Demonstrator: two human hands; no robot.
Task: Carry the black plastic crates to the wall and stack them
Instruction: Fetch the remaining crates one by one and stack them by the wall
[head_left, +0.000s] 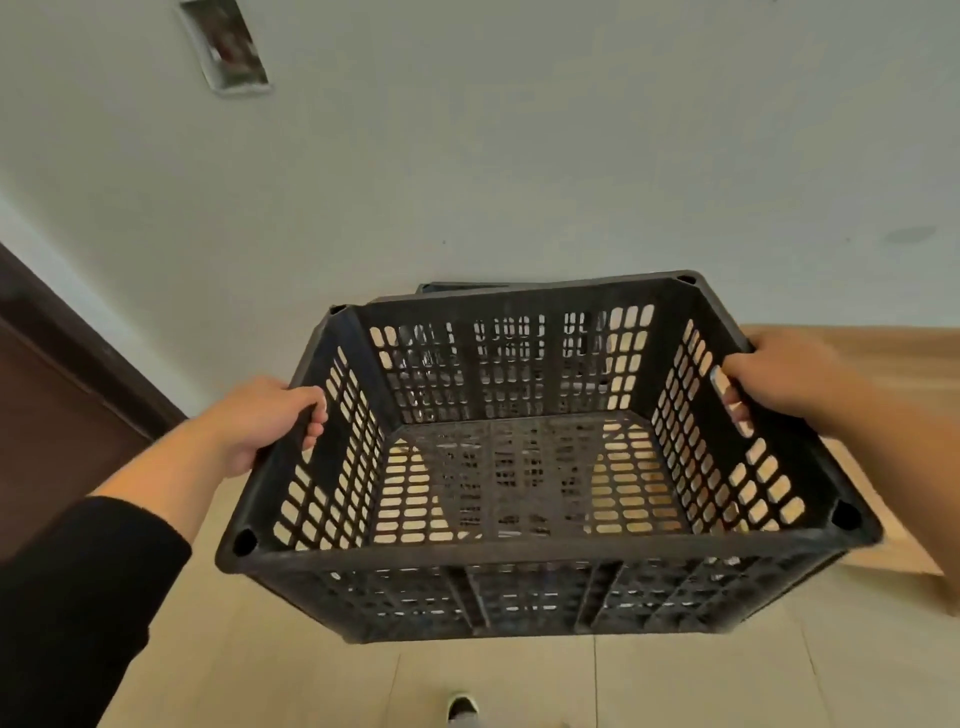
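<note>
At far left of frame, dark brown door frame (78, 358) runs diagonally; black sleeve (78, 587) at lower left; left hand (260, 421) grip curled over left rim of black crate (545, 551), fingertips hooked into the side wall; crate held off the floor (260, 675), centre frame, open side up, empty, tilted slightly; edge of a second dark crate (462, 287) visible just behind its far rim, against the white wall (519, 156); right hand (779, 379) grip closed on right rim, fingers through handle slot; shoe tip (461, 709) at bottom centre.
</note>
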